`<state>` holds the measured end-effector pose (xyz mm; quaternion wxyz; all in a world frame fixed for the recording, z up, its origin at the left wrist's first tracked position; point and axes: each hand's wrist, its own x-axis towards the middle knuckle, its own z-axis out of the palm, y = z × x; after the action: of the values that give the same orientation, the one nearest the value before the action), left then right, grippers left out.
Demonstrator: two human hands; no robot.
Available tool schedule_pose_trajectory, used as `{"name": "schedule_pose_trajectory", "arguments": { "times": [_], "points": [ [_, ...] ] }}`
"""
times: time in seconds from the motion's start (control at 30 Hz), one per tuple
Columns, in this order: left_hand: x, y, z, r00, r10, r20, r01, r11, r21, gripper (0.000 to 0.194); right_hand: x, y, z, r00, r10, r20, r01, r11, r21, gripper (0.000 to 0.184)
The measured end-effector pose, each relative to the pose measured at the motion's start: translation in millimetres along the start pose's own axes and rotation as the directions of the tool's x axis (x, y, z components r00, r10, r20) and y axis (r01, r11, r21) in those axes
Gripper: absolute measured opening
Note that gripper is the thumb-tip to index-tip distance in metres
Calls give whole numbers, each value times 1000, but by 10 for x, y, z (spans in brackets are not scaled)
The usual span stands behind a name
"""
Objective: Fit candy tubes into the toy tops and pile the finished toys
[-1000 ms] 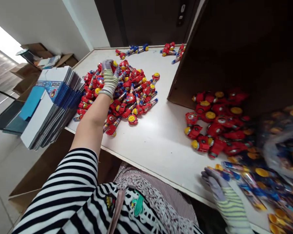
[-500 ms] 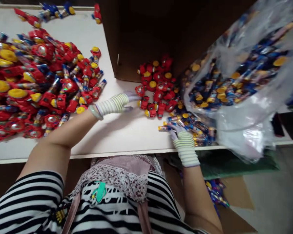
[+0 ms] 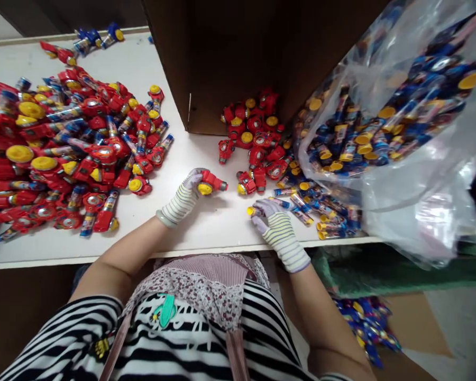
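Observation:
My left hand (image 3: 184,197), in a striped knit glove, is shut on a red plastic toy with a yellow round cap (image 3: 210,182) above the white table (image 3: 198,159). My right hand (image 3: 267,214), gloved the same way, pinches a slim printed tube with a yellow end (image 3: 254,211) near the table's front edge. A large heap of red toys joined to printed tubes (image 3: 75,148) lies left of my left hand. A smaller heap of red toy parts (image 3: 254,137) sits just beyond and between my hands, and loose blue-and-yellow tubes (image 3: 301,209) lie right of my right hand.
A clear plastic bag (image 3: 381,137) full of blue tubes with yellow caps bulges at the right. A brown cardboard panel (image 3: 222,63) stands on the table at the back. Several blue toys (image 3: 367,328) lie on cardboard on the floor below the table's right edge.
My left hand now grips a red toy, having been empty half a second ago. My right hand has closed on a tube. The view has swung right from the large heap.

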<state>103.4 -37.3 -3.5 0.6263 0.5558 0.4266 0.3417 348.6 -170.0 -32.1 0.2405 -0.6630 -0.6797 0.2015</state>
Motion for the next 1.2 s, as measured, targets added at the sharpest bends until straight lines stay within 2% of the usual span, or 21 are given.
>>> {"name": "schedule_pose_trajectory", "arguments": {
  "times": [0.07,0.13,0.27,0.37,0.5,0.6,0.67,0.7,0.73,0.77,0.8,0.87,0.9,0.93,0.97,1.03,1.07,1.13,1.2],
  "points": [
    [-115,5,55,996,-85,-12,82,984,-159,63,70,-167,108,1000,-15,-13,17,983,185,39],
    [-189,6,120,993,-116,30,120,962,-246,65,151,-348,207,1000,3,-8,-1,973,231,42],
    [-266,69,141,992,-15,129,30,993,-114,45,223,-563,282,1000,21,11,-22,994,106,47],
    [-276,199,82,987,9,163,-17,999,44,33,184,-569,241,999,-14,49,15,1000,-21,50],
    [-235,377,68,975,20,220,-66,977,201,29,136,-531,187,995,-34,96,44,993,-106,47],
    [-196,431,95,960,30,279,-102,964,247,29,126,-538,204,994,-1,106,8,998,-66,43],
    [-190,436,96,944,33,328,-125,956,264,30,105,-560,245,993,28,117,-36,997,64,41],
    [-194,435,88,935,28,354,-129,956,265,31,86,-573,272,989,41,140,-67,981,183,40],
    [-203,434,76,925,21,378,-128,957,260,33,61,-586,301,982,49,183,-109,936,335,41],
    [-213,435,62,917,16,398,-126,959,252,35,35,-597,328,968,46,245,-166,851,498,44],
    [-223,440,47,912,15,410,-126,961,245,38,10,-607,352,947,26,320,-236,731,640,48],
    [-230,458,22,908,25,418,-138,961,242,43,-14,-617,375,891,-41,452,-371,509,776,55],
    [-225,469,17,910,32,413,-148,957,251,44,-8,-617,372,879,-48,474,-397,477,784,57],
    [-214,479,17,916,39,399,-157,951,266,44,12,-616,361,891,-22,453,-378,516,769,58],
    [-198,485,22,924,42,380,-161,945,285,42,40,-612,344,918,23,395,-325,611,722,57],
    [-162,478,47,945,42,324,-149,937,316,36,103,-607,308,969,107,223,-209,836,507,52],
    [-149,463,61,956,38,291,-136,935,328,33,125,-605,297,979,126,160,-179,908,379,50],
    [-144,410,84,965,6,261,-94,941,325,31,127,-606,301,982,140,127,-168,955,244,47],
    [-174,351,85,960,-6,281,-76,957,281,31,74,-606,341,978,137,157,-186,914,361,45]
  ]
}}
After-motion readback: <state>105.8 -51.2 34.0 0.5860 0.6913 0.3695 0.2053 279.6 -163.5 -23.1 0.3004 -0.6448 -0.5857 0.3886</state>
